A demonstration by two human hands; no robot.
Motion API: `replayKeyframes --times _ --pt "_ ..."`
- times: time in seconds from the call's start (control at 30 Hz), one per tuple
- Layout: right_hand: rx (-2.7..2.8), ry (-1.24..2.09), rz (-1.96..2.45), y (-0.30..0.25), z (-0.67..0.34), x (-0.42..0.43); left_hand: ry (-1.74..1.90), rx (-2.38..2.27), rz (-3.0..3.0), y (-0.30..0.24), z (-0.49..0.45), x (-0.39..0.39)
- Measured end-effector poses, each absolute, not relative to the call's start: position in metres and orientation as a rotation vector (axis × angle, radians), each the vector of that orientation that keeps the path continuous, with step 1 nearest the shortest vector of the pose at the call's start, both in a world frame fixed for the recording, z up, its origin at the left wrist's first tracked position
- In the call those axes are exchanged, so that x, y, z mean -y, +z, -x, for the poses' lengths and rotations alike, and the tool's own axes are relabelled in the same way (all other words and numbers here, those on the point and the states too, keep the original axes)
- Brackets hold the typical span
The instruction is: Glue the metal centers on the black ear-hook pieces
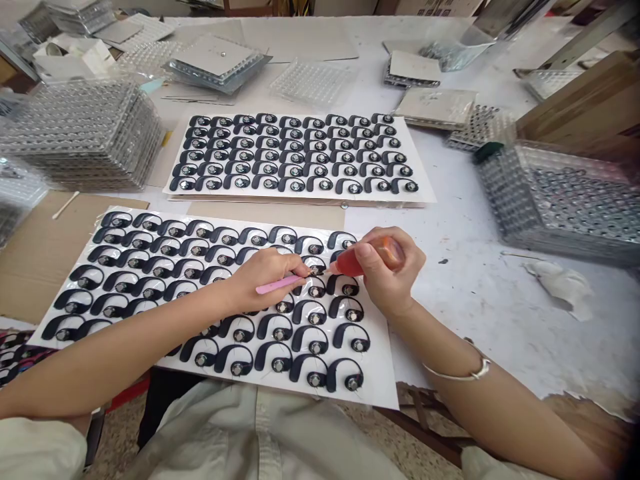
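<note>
My left hand (265, 275) pinches slim pink tweezers (275, 287), their tips partly hidden by the fingers. In my right hand (400, 283) is a red squeeze bottle (351, 261), tilted so its narrow nozzle points left. The nozzle end and the left fingertips meet over one black ear-hook earphone part (316, 269); whether the nozzle touches it I cannot tell. Rows of the same hook-shaped parts, each with a round silver disc, lie on a white sheet (377, 380) beneath both hands.
Behind lies a second white sheet (423, 183) of ear-hook parts. Stacked clear plastic trays (85, 133) stand at left, and a tray stack (565, 200) at right holds small round pieces. A cotton swab (66, 205) lies on cardboard; crumpled tissue (563, 288) lies at right.
</note>
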State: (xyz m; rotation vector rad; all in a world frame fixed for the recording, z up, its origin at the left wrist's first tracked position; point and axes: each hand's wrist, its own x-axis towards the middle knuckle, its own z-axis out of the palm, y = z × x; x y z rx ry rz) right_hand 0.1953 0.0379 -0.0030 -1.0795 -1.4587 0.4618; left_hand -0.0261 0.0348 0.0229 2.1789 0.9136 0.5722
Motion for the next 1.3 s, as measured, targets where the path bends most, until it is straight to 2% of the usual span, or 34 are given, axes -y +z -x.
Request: replayKeyframes --times 0.53,1.3 --pt "1.491 0.527 0.904 -0.0054 -0.1951 -0.0337 0.565 -0.883 -2.01 0.0127 0.0307 -0.0427" --pt "1.64 0.353 0.745 -0.0041 -0.1916 -0.0296 0.553 -0.898 -1.973 0.0133 0.031 -0.0434"
